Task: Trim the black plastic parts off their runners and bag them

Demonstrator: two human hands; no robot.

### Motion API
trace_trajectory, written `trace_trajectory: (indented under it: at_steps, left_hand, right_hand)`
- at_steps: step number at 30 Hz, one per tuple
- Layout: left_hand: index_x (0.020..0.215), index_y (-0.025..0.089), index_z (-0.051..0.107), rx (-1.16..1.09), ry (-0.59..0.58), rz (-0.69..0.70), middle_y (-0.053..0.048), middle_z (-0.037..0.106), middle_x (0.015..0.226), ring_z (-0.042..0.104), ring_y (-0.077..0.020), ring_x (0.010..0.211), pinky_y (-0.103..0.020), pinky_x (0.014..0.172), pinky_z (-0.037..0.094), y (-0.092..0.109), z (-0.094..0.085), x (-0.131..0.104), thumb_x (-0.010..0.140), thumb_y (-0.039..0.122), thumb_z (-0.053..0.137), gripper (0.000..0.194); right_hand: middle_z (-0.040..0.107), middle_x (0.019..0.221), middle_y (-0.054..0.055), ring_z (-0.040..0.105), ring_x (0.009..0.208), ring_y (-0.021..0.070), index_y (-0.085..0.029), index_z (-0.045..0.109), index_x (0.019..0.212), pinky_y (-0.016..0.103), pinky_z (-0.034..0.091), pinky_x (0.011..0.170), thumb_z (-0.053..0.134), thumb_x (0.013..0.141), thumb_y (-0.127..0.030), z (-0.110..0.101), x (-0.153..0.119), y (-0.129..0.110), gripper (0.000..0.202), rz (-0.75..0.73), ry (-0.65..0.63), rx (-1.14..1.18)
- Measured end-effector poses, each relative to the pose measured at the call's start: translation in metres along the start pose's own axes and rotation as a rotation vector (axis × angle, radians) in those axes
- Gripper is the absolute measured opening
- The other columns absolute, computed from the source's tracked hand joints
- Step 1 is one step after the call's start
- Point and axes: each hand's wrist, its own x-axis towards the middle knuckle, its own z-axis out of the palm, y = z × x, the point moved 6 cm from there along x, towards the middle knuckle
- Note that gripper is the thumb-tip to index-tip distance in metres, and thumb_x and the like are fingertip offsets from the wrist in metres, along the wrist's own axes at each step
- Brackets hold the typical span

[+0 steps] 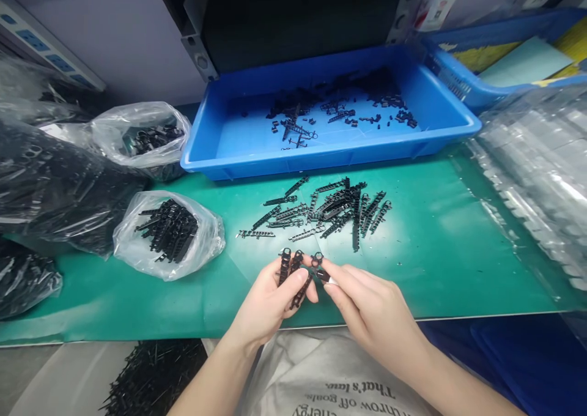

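Observation:
Near the front edge of the green table, my left hand (270,293) is closed around several black plastic strips (285,264) with ringed ends, its thumb pressing on them. Right beside it, my right hand (367,297) pinches a small black piece (323,276) between thumb and forefinger, close to a ring-shaped end (317,259). Whether that piece is joined to one of the strips I cannot tell. Just beyond both hands lies a loose pile of similar black strips (337,205) on the table.
At the back stands a blue tray (330,154) with small black parts. Plastic bags of black parts (167,229) sit on the green table (426,257) at left. Clear plastic trays (545,171) are stacked at right, below a blue basket (481,85). Black pieces (156,373) fill a container below.

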Motion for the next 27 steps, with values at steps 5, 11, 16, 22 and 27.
trace_trajectory:
  at_steps: [5,11,16,22,27]
  left_hand:
    - [0.092,0.014,0.051,0.034,0.006,0.004,0.002,0.055,0.060,0.026,-0.0007,0.037,-0.014,0.034,0.014,-0.003,0.000,0.001,0.081,0.034,0.055,0.024]
    - [0.092,0.015,0.052,0.128,0.043,0.015,0.002,0.055,0.062,0.028,-0.0021,0.041,-0.015,0.037,0.018,-0.006,-0.004,0.000,0.082,0.036,0.054,0.023]
    - [0.091,0.017,0.055,0.255,0.091,0.083,0.004,0.053,0.063,0.031,-0.0029,0.046,-0.015,0.040,0.022,-0.004,-0.006,-0.003,0.079,0.033,0.059,0.020]
    - [0.086,0.017,0.056,0.250,0.144,0.104,0.005,0.048,0.060,0.035,-0.0038,0.049,-0.014,0.042,0.025,-0.007,-0.006,-0.002,0.079,0.032,0.059,0.017]
    - [0.088,0.018,0.058,0.164,0.177,0.115,0.005,0.045,0.064,0.033,-0.0030,0.049,-0.013,0.041,0.024,-0.011,-0.004,-0.002,0.078,0.033,0.060,0.018]
  right_hand:
    - [0.064,0.077,0.006,0.057,0.062,0.0169,-0.011,0.056,0.113,0.027,0.044,0.051,0.030,0.094,-0.022,0.000,0.000,0.000,0.035,-0.004,-0.017,-0.017]
    - [0.064,0.077,0.005,0.057,0.062,0.0162,-0.011,0.057,0.113,0.027,0.043,0.051,0.031,0.094,-0.021,0.002,-0.001,0.000,0.033,-0.016,-0.019,-0.033]
    - [0.063,0.075,0.004,0.057,0.062,0.0169,-0.009,0.057,0.111,0.027,0.041,0.049,0.033,0.093,-0.020,0.002,-0.002,-0.001,0.032,-0.034,-0.001,-0.049]
    - [0.064,0.076,0.004,0.058,0.063,0.0171,-0.010,0.058,0.109,0.027,0.040,0.050,0.033,0.093,-0.021,0.000,-0.002,-0.002,0.031,-0.039,0.017,-0.055]
    - [0.062,0.073,0.004,0.056,0.058,0.0160,-0.010,0.059,0.108,0.026,0.037,0.048,0.030,0.094,-0.022,0.001,-0.004,-0.005,0.034,-0.018,0.053,-0.081]
